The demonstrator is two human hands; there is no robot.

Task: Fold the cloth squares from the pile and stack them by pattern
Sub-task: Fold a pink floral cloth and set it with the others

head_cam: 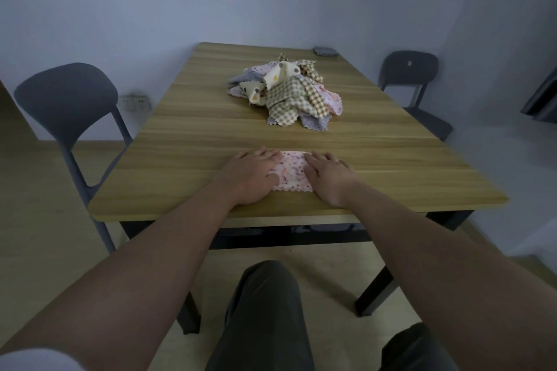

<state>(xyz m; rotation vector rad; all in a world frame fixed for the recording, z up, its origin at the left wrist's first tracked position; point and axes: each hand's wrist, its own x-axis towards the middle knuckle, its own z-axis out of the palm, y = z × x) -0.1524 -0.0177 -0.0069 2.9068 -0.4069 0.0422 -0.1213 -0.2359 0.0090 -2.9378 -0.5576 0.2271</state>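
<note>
The pink dotted cloth lies folded near the table's front edge, pressed flat under the left hand and right hand, both with fingers straight. This looks like smoothing the fold. Next probably comes setting it aside and drawing another square from the pile farther back.

A wooden desk carries a jumbled cloth pile toward twelve o'clock, a pink dotted cloth at six o'clock and a dark flat object at one o'clock.
</note>
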